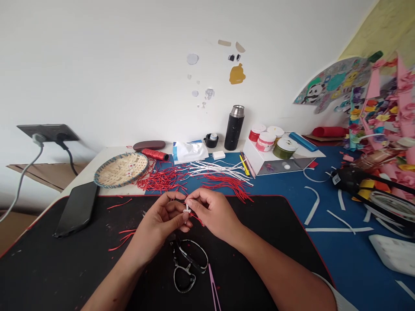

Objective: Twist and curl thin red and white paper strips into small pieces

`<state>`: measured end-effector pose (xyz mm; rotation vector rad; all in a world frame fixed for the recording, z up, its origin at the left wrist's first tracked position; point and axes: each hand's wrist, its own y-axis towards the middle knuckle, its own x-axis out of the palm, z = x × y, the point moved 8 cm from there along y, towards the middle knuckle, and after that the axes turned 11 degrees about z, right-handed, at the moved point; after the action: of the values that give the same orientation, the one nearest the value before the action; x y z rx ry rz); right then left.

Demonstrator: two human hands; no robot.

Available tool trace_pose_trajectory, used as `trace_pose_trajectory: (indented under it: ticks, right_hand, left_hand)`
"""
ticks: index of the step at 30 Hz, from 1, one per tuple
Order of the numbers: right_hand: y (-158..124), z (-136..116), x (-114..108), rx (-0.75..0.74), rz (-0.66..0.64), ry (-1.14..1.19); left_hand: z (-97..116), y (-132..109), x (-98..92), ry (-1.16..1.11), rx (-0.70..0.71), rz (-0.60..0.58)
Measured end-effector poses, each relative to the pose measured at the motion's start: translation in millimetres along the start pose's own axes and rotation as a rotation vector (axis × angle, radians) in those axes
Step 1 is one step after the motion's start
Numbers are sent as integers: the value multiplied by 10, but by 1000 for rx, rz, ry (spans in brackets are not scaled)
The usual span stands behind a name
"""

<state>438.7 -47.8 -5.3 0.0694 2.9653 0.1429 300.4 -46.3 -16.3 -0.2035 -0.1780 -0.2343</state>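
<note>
My left hand [164,216] and my right hand [214,211] meet over the black mat [65,268], fingertips pinched together. Between them sits a small white piece [187,209] with thin red strips [197,218] trailing from it. Both hands are closed on this little bundle. Just below my hands lie a pair of scissors [187,265] and a pink tool [213,287]. Piles of red strips [162,179] and white strips [220,169] lie beyond my hands on the blue surface.
A woven basket [120,169], a red thread spool [155,154] and a dark phone [78,208] sit at left. A black flask [234,127], paint jars [269,140] on a white box and colourful paper crafts [382,108] stand at back and right.
</note>
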Motion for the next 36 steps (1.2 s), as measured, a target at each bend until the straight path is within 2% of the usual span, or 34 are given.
trace_pose_trajectory:
  ticks: [8, 16, 20, 30, 36]
  right_hand:
    - [-5, -1, 8, -1, -22, -3]
    - [-2, -20, -38, -42, 24, -60]
    - [-12, -20, -1, -45, -12, -175]
    - [-22, -13, 21, -11, -42, -131]
    - [-41, -36, 29, -1, -64, -91]
  left_hand:
    - [-21, 29, -36, 19, 19, 18]
    - [-9, 65, -205, -17, 35, 183]
    - [-1, 63, -246, -28, 47, 225]
    - [-5, 72, -270, -77, 15, 262]
    - [-65, 70, -187, -21, -33, 163]
